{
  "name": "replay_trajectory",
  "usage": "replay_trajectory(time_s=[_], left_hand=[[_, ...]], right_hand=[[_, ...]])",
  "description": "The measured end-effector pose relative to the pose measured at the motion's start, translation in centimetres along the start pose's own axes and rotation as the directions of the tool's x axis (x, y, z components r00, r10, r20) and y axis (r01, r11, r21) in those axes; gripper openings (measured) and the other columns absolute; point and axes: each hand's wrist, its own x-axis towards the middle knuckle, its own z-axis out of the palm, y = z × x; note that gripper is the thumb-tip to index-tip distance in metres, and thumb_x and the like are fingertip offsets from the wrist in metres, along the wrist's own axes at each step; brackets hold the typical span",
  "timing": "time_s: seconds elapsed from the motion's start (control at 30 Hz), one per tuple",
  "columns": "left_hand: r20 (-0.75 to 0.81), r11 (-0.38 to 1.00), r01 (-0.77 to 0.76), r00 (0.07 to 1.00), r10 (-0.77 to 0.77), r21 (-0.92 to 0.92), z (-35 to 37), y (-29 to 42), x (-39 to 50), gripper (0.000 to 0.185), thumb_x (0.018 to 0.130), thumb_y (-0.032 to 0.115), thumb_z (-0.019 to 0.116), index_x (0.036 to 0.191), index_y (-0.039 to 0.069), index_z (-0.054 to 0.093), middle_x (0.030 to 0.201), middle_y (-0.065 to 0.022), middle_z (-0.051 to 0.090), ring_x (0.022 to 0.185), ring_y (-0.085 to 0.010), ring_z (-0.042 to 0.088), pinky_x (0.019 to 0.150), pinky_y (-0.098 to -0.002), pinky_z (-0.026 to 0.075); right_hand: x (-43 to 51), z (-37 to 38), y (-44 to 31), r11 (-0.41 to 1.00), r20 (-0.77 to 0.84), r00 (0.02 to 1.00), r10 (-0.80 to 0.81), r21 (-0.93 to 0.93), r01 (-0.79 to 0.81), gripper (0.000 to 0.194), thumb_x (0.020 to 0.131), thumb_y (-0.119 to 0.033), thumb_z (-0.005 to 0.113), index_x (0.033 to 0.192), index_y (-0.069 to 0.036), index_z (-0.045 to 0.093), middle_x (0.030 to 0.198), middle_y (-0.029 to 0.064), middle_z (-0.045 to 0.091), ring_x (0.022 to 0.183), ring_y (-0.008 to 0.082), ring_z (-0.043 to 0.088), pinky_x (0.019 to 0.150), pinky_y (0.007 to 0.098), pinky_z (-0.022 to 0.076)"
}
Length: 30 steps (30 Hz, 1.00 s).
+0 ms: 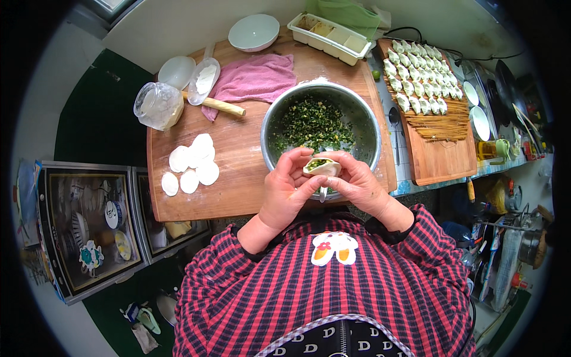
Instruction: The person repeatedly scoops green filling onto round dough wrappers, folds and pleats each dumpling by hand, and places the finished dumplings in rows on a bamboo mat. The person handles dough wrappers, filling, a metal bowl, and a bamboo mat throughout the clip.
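Between them, my left hand (292, 176) and my right hand (357, 180) hold a partly folded dumpling (323, 168), its green filling showing through the gap at the left. Both thumbs press on the near side of the wrapper. Just beyond the hands stands a steel mixing bowl (266, 134) with chopped green filling (319, 120) in it. A metal spoon handle (323, 194) shows below my thumbs at the bowl's near rim; its other end is hidden. Several round dough wrappers (196, 156) lie at the left on the wooden board (236, 178).
Rows of folded dumplings (417, 73) sit on a reed mat (439, 122) over a second board (441, 160) at the right. A rolling pin (227, 107), a flour jar (158, 107), a pink cloth (254, 78), a white bowl (254, 32) and a compartment box (330, 38) line the back.
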Motion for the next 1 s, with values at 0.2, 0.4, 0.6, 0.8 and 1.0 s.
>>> replay_trajectory(time_s=[0.2, 0.4, 0.6, 0.8, 1.0], left_hand=[[0.055, 0.918, -0.254, 0.967, 0.250, 0.305, -0.4, 0.3, 0.1, 0.028, 0.090, -0.001, 0.073, 0.117, 0.000, 0.064, 0.114, -0.0110, 0.066, 0.100, -0.0160, 0.070, 0.080, -0.0273, 0.061], [0.032, 0.859, -0.262, 0.960, 0.277, 0.439, -0.4, 1.1, 0.5, 0.019, 0.087, 0.001, 0.077, 0.106, 0.002, 0.071, 0.108, -0.0112, 0.068, 0.091, -0.0159, 0.069, 0.075, -0.0264, 0.060], [0.263, 0.588, -0.425, 0.902, 0.343, 0.688, -0.9, 2.1, 1.2, 0.017, 0.090, 0.001, 0.074, 0.107, -0.001, 0.070, 0.111, -0.0096, 0.066, 0.087, -0.0127, 0.067, 0.074, -0.0240, 0.057], [0.124, 0.717, -0.259, 0.964, 0.236, 0.647, -1.0, 2.0, 0.9, 0.016, 0.091, 0.002, 0.072, 0.107, 0.001, 0.069, 0.103, -0.0101, 0.067, 0.084, -0.0144, 0.067, 0.073, -0.0256, 0.055], [0.207, 0.614, -0.347, 0.935, 0.289, 0.709, -1.3, 1.7, 1.4, 0.012, 0.089, 0.002, 0.072, 0.100, 0.002, 0.067, 0.098, -0.0128, 0.068, 0.083, -0.0259, 0.068, 0.073, -0.0337, 0.056]], right_hand=[[-0.2, 0.1, 0.6, 0.997, -0.079, 0.994, -0.077, 0.016, 0.078, 0.041, 0.098, -0.004, 0.066, 0.138, -0.003, 0.056, 0.124, 0.0036, 0.063, 0.116, 0.0114, 0.061, 0.100, 0.0273, 0.0494], [-0.2, 0.4, 0.4, 0.996, -0.103, 0.990, -0.092, -0.022, 0.090, 0.039, 0.098, -0.004, 0.066, 0.136, -0.003, 0.058, 0.122, 0.0035, 0.064, 0.114, 0.0109, 0.060, 0.099, 0.0266, 0.0493], [-0.2, 0.2, 0.2, 0.996, -0.076, 0.994, -0.081, -0.045, 0.078, 0.038, 0.098, -0.003, 0.066, 0.135, -0.004, 0.059, 0.124, 0.0047, 0.062, 0.114, 0.0128, 0.062, 0.100, 0.0279, 0.0502], [-0.4, -0.1, 0.1, 0.995, -0.087, 0.996, -0.030, 0.087, 0.037, 0.034, 0.100, -0.004, 0.063, 0.133, -0.004, 0.058, 0.129, 0.0063, 0.059, 0.116, 0.0164, 0.063, 0.101, 0.0323, 0.0538], [-0.2, 0.0, 0.3, 0.995, -0.062, 0.993, -0.096, -0.015, 0.095, 0.036, 0.099, -0.005, 0.064, 0.134, -0.003, 0.057, 0.125, 0.0053, 0.056, 0.116, 0.0161, 0.061, 0.101, 0.0330, 0.0550]])
